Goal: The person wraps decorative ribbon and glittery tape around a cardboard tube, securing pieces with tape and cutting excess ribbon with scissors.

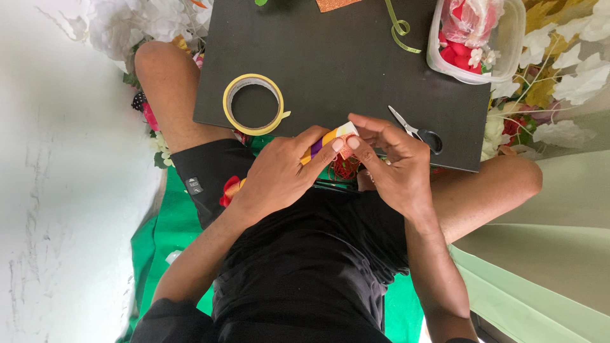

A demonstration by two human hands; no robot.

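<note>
Striped paper piece (330, 141), purple, orange and white, is being pinched just below the black board (343, 70) by the left hand (279, 174), while the right hand (391, 162) is pressing fingertips on its end. Yellow tape roll (253, 103) is lying left on that board, scissors (413, 130) right. Loosening either pinch could be letting the piece slip.

I hold an orange, purple and white striped piece (329, 141); the board (343, 70) is black, the tape roll (253, 103) yellow.

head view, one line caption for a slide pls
Both hands pinch a small striped craft piece over a black board, tape roll nearby.
</note>
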